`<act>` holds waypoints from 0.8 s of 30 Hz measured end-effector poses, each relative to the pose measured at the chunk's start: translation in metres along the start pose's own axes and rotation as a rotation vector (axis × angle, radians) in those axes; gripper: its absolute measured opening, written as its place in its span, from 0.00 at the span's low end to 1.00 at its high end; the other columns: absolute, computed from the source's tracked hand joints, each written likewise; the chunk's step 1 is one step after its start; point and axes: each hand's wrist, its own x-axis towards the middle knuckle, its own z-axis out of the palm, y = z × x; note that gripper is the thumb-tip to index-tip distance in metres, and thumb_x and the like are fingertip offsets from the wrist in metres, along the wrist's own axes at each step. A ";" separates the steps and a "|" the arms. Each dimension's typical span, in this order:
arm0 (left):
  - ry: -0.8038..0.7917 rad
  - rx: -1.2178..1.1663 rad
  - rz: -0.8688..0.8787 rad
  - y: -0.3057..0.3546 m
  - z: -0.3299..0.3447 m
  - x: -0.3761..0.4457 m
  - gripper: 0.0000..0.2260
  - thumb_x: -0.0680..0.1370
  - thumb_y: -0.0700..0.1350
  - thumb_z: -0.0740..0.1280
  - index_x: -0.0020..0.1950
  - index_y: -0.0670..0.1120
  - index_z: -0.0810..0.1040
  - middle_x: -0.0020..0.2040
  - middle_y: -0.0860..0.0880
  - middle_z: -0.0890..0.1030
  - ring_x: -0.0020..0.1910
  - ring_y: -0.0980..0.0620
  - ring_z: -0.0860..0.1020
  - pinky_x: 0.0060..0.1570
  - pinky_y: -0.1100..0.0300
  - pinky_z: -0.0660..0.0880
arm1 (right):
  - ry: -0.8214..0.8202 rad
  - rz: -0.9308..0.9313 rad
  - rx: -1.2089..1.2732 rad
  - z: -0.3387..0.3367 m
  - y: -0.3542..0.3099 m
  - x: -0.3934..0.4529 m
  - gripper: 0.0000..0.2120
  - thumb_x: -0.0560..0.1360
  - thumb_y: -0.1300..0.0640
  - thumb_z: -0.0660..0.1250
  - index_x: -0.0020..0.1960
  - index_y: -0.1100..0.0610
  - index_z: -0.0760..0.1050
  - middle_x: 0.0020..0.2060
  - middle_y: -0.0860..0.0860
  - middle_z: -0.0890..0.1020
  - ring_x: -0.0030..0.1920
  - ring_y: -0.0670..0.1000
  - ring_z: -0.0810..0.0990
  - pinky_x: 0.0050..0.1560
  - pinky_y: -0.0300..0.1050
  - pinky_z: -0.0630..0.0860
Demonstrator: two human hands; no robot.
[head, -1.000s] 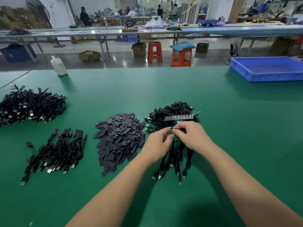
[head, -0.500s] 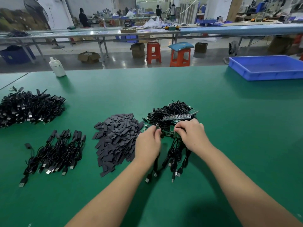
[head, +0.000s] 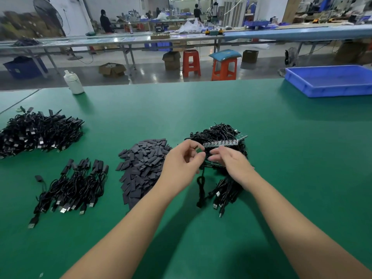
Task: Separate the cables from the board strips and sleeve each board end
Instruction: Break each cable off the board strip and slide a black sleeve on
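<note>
- Since the earlier frame the left hand (head: 182,165) has lifted off the pile and come up holding one cable (head: 201,186) by its small green board end (head: 198,149); the cable hangs down from the hand to the tabletop (head: 281,158).
- The left hand's grip is a pinch: thumb and fingertips close on the board end, with gold contacts showing above them.
- The right hand (head: 234,165) has drawn back a little; its fingers are loosely spread just beside the board end, over the pile, and whether they touch anything cannot be told.
- Behind the hands lies the tangle of cables (head: 219,133) attached to the board strips (head: 221,143); more plug ends trail out below the right wrist.
- The pile of dark sleeves (head: 144,168) sits just left of the left hand.
- Further left are a small bundle of cables (head: 74,186) and, behind it, a larger heap (head: 38,132).
- A blue tray (head: 332,88) stands at the far right of the tabletop; nothing can be made out inside it.
- A white bottle (head: 73,82) stands at the far left edge.
- No writing or label can be read anywhere.
</note>
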 end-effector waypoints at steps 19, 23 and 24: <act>-0.057 0.295 -0.345 -0.085 -0.043 -0.013 0.07 0.78 0.50 0.68 0.43 0.50 0.81 0.31 0.56 0.79 0.30 0.55 0.73 0.32 0.61 0.68 | -0.180 -0.029 -0.215 0.067 0.017 -0.032 0.11 0.81 0.54 0.65 0.42 0.52 0.81 0.33 0.44 0.81 0.23 0.39 0.70 0.27 0.31 0.67; 0.131 0.913 -0.226 -0.112 -0.075 -0.017 0.06 0.79 0.54 0.64 0.48 0.54 0.78 0.44 0.56 0.79 0.40 0.53 0.78 0.39 0.58 0.76 | -0.188 0.056 -0.170 0.079 0.026 -0.037 0.11 0.82 0.54 0.62 0.46 0.52 0.82 0.35 0.45 0.84 0.25 0.42 0.70 0.27 0.32 0.68; 0.189 0.954 -0.243 -0.119 -0.084 -0.018 0.06 0.79 0.55 0.65 0.48 0.53 0.76 0.45 0.54 0.78 0.39 0.53 0.77 0.38 0.57 0.76 | -0.189 0.071 -0.162 0.081 0.029 -0.039 0.12 0.82 0.54 0.62 0.45 0.52 0.82 0.34 0.44 0.84 0.25 0.41 0.69 0.27 0.32 0.67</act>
